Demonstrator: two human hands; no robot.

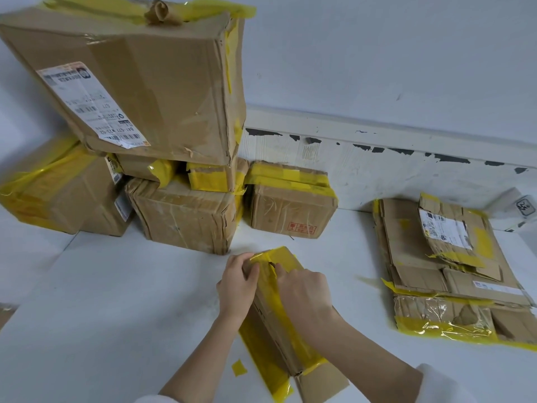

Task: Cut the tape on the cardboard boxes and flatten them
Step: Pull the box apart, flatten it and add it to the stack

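Note:
A long narrow cardboard box wrapped in yellow tape lies on the white floor in front of me, its near end flap open. My left hand grips the box's far left side, thumb pressed on the taped top. My right hand is curled over the top seam, fingertips digging into the yellow tape at the far end. No cutting tool is visible in either hand.
Several taped boxes stand stacked at the left and centre against the wall, the largest box on top. A pile of flattened boxes lies at the right. A small scrap of yellow tape lies on the floor by my left forearm.

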